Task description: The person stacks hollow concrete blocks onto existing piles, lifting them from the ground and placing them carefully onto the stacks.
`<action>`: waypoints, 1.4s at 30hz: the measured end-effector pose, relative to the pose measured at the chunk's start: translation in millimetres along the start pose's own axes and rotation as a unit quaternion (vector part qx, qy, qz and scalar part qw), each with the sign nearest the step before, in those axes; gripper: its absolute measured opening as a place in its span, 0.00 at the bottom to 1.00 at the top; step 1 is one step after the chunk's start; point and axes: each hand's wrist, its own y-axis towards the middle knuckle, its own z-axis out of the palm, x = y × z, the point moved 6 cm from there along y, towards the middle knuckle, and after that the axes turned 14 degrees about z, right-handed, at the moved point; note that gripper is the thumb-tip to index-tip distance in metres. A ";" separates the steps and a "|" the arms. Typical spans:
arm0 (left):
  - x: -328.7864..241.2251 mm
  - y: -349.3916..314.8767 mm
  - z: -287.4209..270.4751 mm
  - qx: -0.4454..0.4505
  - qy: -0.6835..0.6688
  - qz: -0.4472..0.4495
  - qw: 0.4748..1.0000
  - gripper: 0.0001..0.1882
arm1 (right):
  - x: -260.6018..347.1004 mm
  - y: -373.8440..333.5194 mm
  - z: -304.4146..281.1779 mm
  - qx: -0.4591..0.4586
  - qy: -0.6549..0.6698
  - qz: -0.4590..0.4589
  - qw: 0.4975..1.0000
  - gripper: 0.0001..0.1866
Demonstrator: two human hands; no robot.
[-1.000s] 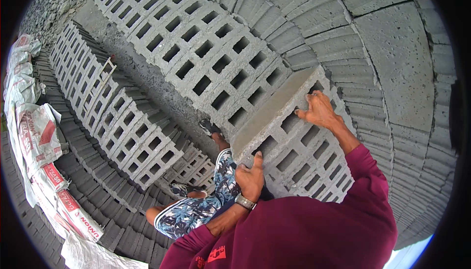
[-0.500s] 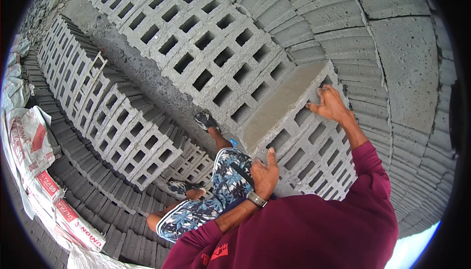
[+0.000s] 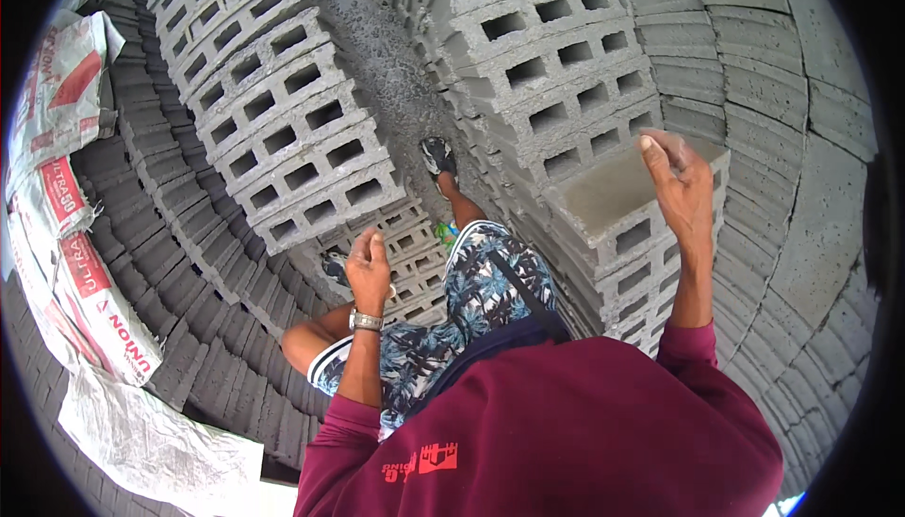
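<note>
A grey hollow concrete block (image 3: pixel 599 198) with a smooth top face rests on the stack at my right. My right hand (image 3: pixel 682 187) hovers at that block's far right part, thumb apart from its bent fingers, holding nothing; I cannot tell whether the fingertips touch it. To the left, my left hand (image 3: pixel 369 270) is raised in front of my body with loosely bent fingers and its thumb up, also with nothing in it. It is nearest to the near end of the left stack of hollow blocks (image 3: pixel 325 184), apart from it.
A narrow wet strip of ground (image 3: pixel 372 55) runs between the left stack and the right stack (image 3: pixel 528 126). Lower blocks (image 3: pixel 415 258) stand by my legs. Curved rows of blocks (image 3: pixel 754 154) line the right side. Red-and-white sacks (image 3: pixel 104 300) and a white sheet (image 3: pixel 165 437) lie at the left edge.
My view and body have turned, so the stacks appear shifted. My left hand has come away from the block and swung left. My right hand has loosened its hold at the block's end.
</note>
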 end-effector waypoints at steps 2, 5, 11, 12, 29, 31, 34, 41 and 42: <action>68.6 24.6 -91.7 -0.123 0.047 -0.022 0.991 0.21 | 26.8 -22.0 99.6 0.116 0.000 -0.052 0.992 0.16; 133.3 50.8 -195.4 -0.212 0.196 -0.113 0.951 0.33 | 44.9 -65.4 274.2 0.282 -0.054 -0.084 0.954 0.21; 207.7 112.8 -238.8 -0.036 0.185 -0.185 0.964 0.55 | 36.9 -131.0 502.9 0.132 -0.153 -0.284 0.937 0.31; 209.9 122.6 -232.1 -0.017 0.184 -0.183 0.966 0.54 | 35.9 -132.2 519.4 0.078 -0.170 -0.299 0.936 0.32; 153.7 -1.4 -150.0 -0.205 0.327 -0.217 0.897 0.26 | -33.1 -84.7 504.5 0.259 -0.201 -0.087 0.941 0.28; 117.2 -28.1 -146.9 -0.213 0.351 -0.251 0.877 0.26 | -22.9 -85.9 483.5 0.290 -0.214 -0.097 0.928 0.27; 53.7 -60.5 -138.5 -0.184 0.333 -0.250 0.890 0.26 | -31.9 -94.6 437.2 0.308 -0.198 -0.135 0.921 0.24; -62.9 -164.8 -161.3 -0.203 0.327 -0.193 0.902 0.20 | 27.0 -143.2 272.6 0.313 -0.098 -0.231 0.916 0.22; -78.8 -170.0 -155.2 -0.226 0.265 -0.174 0.921 0.18 | 34.7 -141.6 249.2 0.306 -0.106 -0.238 0.916 0.23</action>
